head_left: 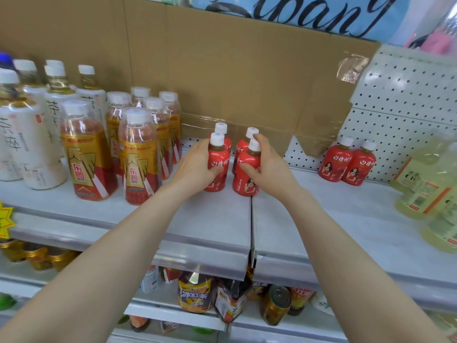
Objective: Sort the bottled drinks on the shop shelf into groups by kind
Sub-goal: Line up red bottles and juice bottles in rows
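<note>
Small red bottles with white caps stand in the middle of the white shelf (212, 219). My left hand (195, 167) grips the front left red bottle (218, 159), with a second one (221, 131) right behind it. My right hand (268, 164) grips the front right red bottle (246, 181), and another red bottle (241, 147) stands behind that. Two more red bottles (347, 163) stand together further right by the pegboard. Left of my hands is a group of gold-and-red labelled bottles (138, 157).
Tall white-labelled tea bottles (29, 134) fill the far left. Pale yellow bottles (430, 184) stand at the right edge. A cardboard sheet (222, 70) covers the back wall. Cans and iced tea bottles (196, 294) sit on the lower shelf.
</note>
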Tool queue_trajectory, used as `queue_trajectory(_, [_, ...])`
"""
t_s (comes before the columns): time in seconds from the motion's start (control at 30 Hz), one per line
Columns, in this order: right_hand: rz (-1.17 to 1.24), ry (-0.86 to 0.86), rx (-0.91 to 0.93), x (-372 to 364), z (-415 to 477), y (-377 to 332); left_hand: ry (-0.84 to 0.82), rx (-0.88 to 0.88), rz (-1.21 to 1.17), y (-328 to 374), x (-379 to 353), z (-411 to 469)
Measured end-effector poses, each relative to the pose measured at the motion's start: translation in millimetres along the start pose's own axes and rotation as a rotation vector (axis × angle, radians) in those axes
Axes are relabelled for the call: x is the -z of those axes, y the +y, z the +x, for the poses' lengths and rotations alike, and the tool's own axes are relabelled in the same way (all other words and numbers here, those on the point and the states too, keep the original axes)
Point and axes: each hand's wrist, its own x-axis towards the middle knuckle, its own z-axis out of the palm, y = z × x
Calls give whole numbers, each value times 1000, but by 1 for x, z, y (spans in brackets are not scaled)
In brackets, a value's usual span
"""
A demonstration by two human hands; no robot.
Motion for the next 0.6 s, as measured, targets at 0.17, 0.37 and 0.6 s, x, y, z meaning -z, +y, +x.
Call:
queue_trajectory(0.17, [-33, 3, 21, -1, 1, 2, -33, -3, -4, -1, 3, 2])
queue_trajectory(0.37, [-114, 35, 84, 26, -18, 28, 111, -69, 74, 10, 6, -6])
queue_trajectory(0.6, [-462, 228, -160, 107, -61, 144, 306, -392, 94, 81, -25, 12])
